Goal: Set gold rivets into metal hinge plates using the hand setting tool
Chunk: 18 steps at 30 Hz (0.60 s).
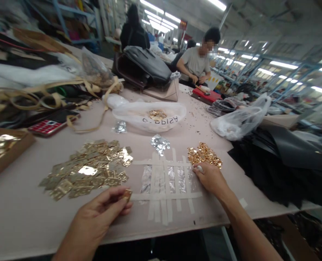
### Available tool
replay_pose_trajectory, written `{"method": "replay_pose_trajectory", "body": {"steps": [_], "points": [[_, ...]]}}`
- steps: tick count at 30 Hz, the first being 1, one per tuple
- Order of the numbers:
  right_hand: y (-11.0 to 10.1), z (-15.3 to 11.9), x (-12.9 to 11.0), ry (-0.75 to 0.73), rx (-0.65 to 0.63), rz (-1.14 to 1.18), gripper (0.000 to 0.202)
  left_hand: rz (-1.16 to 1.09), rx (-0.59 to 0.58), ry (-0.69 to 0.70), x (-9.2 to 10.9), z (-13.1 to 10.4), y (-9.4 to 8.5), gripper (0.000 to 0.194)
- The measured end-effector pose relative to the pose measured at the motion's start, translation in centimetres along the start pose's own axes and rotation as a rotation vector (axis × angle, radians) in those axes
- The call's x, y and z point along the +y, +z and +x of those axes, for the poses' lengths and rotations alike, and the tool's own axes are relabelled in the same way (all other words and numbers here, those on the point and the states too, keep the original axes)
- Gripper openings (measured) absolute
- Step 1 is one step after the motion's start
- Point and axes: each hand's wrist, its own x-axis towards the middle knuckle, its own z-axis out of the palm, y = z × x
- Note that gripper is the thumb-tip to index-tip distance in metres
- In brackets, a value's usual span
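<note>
My left hand (108, 208) pinches a small gold metal plate (127, 195) between thumb and fingers, just above the table's near part. To its left spreads a heap of similar flat gold plates (91, 168), some with cut-out holes. My right hand (208, 177) reaches to the near edge of a pile of small shiny gold pieces (204, 154). Its fingers are drawn together; whatever is between them is hidden. Something pale is wrapped round one finger. Between my hands, strips of masking tape (165, 197) cross over clear plastic on the table. Behind them lies a small pile of silver pieces (160, 144).
A white plastic bag (128, 117) holding gold parts stands behind the silver pile. At left are a cardboard box (16, 156) and a red-checked item (50, 125). Black sheets (286, 156) and a clear bag (239, 119) lie right. A person (197, 61) works across the table.
</note>
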Motion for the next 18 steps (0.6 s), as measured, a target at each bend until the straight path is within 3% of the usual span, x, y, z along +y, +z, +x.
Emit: {"method": "replay_pose_trajectory", "body": {"steps": [4, 11, 18], "points": [[-1.0, 0.4, 0.7, 0.061, -0.075, 0.024, 0.026, -0.099, -0.091, -0.116, 1.4, -0.4, 2.0, 0.043], [-2.3, 0.4, 1.0, 0.155, -0.177, 0.127, 0.024, -0.139, -0.163, -0.171, 1.6, -0.4, 3.2, 0.034], [-2.4, 1.2, 1.4, 0.264, -0.278, 0.273, 0.023, -0.108, -0.212, -0.171, 2.1, -0.3, 3.9, 0.038]]}}
